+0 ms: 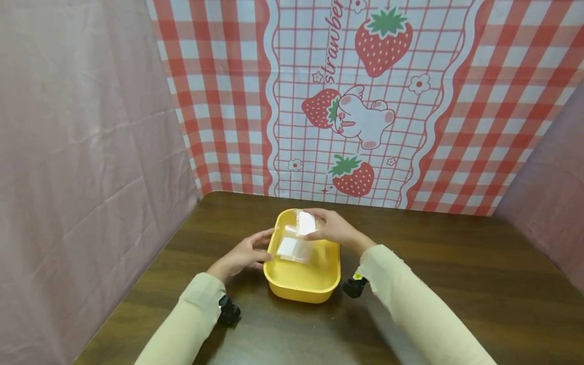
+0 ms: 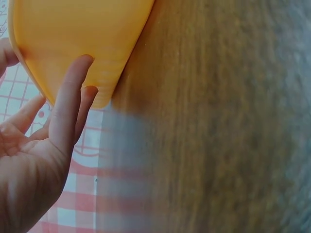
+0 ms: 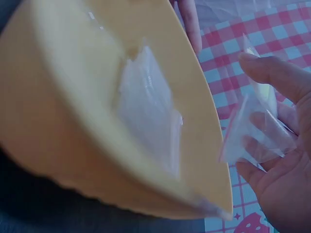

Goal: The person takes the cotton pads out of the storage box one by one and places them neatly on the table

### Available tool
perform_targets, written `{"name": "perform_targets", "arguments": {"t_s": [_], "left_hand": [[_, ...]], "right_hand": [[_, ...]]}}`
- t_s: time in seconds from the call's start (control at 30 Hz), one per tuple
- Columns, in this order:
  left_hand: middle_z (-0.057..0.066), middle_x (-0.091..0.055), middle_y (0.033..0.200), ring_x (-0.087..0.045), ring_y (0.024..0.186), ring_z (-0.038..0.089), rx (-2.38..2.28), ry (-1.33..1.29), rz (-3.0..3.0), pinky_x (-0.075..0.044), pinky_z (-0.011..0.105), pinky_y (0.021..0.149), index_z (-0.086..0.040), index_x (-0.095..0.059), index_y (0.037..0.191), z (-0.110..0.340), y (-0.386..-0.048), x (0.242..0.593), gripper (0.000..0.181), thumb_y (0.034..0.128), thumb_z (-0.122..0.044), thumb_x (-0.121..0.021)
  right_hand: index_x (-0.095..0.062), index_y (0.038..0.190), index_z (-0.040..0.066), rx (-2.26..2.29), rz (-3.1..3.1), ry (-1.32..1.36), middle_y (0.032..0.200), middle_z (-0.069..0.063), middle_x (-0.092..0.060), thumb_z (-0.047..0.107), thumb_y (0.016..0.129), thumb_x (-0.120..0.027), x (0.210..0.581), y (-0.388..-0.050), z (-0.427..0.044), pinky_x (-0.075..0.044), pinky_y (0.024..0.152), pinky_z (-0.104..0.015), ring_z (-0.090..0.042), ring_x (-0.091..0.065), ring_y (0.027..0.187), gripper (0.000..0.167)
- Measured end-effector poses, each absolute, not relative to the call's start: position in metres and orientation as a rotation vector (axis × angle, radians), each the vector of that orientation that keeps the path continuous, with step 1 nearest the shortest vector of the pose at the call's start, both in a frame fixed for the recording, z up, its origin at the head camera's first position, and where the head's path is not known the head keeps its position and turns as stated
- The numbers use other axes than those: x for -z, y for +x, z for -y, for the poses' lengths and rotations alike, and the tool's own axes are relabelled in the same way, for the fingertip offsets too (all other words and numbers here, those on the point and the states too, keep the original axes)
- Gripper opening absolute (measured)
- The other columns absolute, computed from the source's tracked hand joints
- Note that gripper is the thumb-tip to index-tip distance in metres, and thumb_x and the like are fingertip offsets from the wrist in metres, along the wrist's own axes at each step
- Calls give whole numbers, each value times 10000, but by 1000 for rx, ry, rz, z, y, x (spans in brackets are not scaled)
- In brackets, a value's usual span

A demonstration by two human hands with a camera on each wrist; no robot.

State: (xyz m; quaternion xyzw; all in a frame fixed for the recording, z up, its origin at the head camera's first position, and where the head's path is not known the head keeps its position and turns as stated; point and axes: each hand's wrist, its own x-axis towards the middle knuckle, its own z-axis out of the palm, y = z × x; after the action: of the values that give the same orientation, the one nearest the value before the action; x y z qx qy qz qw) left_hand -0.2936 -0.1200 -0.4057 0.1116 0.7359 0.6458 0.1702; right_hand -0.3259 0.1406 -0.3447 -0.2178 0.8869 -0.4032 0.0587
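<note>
A yellow plastic basin (image 1: 301,294) stands on the table. My left hand (image 1: 242,256) is at its left side; in the left wrist view, fairly straight fingers (image 2: 68,109) touch the outer wall. Over the far right part of the basin, my right hand (image 1: 339,230) holds a small clear plastic bag (image 1: 306,223) with something white in it. The right wrist view shows the thumb and fingers about this bag (image 3: 262,131). More clear bags with white contents (image 1: 288,248) lie inside the basin; their exact number cannot be told.
The brown wooden table (image 1: 456,284) extends to both sides of the basin. Behind it hangs a red-and-white checked cloth (image 1: 228,101) with strawberries, and pinkish cloth (image 1: 91,152) hangs at the left. Small black devices (image 1: 229,310) sit at both wrists.
</note>
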Motion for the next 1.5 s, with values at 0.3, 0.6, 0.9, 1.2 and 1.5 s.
{"name": "perform_targets", "arguments": {"t_s": [0.3,0.6,0.9,1.2,1.5], "left_hand": [[214,-382,1367,-589,954,267,-1818,317,-2113,-543,405,720,-147,-341,1450,121,-293,405,743,795,-1,-659],[214,-384,1368,-592,948,264,-1817,299,-2113,-545,402,716,-147,-346,1448,121,-294,407,736,799,10,-654],[221,-385,1367,-596,938,259,-1818,320,-2105,-544,398,716,-137,-343,1448,121,-295,409,735,798,0,-656],[232,-384,1365,-597,923,251,-1826,347,-2096,-543,393,712,-116,-333,1450,120,-293,408,731,800,-11,-650],[232,-385,1362,-602,922,261,-1831,340,-2079,-543,397,718,-127,-338,1449,120,-293,406,724,805,-2,-644]], "right_hand": [[-425,1401,107,1342,-2748,-661,1413,-86,-416,259,733,-795,348,-311,-161,-281,1046,-490,-289,-328,1303,779],[-423,1401,109,1439,-2765,-634,1431,-78,-390,294,720,-802,356,-302,-185,-291,1042,-469,-289,-284,1329,801],[-433,1389,66,1503,-2838,-646,1389,-160,-428,201,723,-805,368,-297,-212,-361,982,-500,-332,-366,1267,774],[-459,1356,11,1375,-2917,-633,1320,-208,-487,161,703,-816,389,-296,-239,-414,899,-410,-286,-483,1098,759],[-475,1330,-24,1082,-2939,-673,1180,-214,-566,233,700,-816,407,-296,-255,-437,764,-375,-230,-513,864,762]]}}
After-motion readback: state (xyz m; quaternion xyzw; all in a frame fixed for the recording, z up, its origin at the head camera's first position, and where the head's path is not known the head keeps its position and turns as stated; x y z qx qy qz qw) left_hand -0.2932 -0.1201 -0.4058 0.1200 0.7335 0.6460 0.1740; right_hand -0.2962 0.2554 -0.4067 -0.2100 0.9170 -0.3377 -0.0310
